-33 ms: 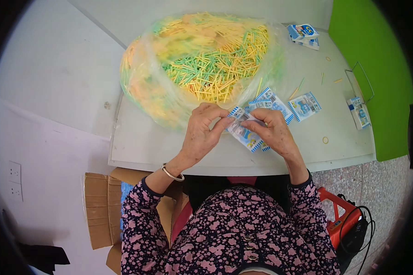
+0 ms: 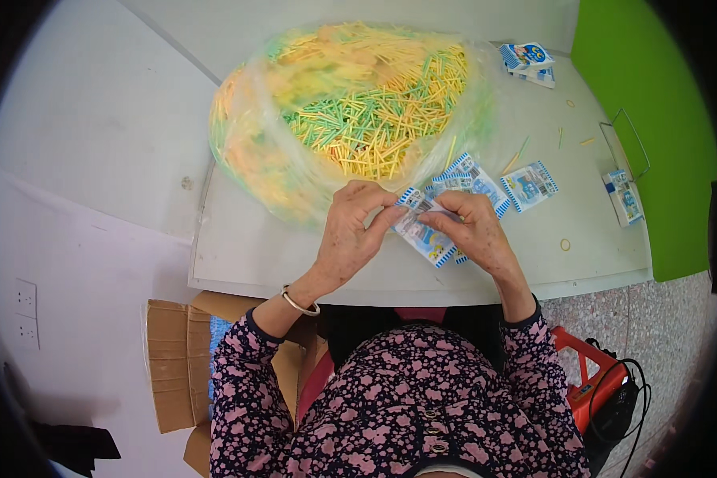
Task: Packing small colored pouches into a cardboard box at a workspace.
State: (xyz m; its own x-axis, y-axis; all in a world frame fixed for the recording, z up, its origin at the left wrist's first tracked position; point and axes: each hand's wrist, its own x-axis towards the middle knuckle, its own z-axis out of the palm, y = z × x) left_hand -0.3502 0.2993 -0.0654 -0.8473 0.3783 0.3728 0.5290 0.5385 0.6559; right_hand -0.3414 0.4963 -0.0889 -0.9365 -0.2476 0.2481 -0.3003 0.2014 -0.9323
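My left hand pinches the upper left corner of a small blue-and-white packet between thumb and fingertips. Close beside it, my right hand has thumb and fingers closed on the same packet's upper right part. Its blue striped lower end shows below my fingers. Under and behind it lie several more packets, partly covered by my right hand. Just beyond my hands, a large clear plastic bag gapes toward me, full of thin yellow and green sticks.
A single packet lies right of the pile. Farther off are stacked packets, a banded bundle by the green panel, loose sticks and a rubber band. Below the table stand a cardboard box and a red stool.
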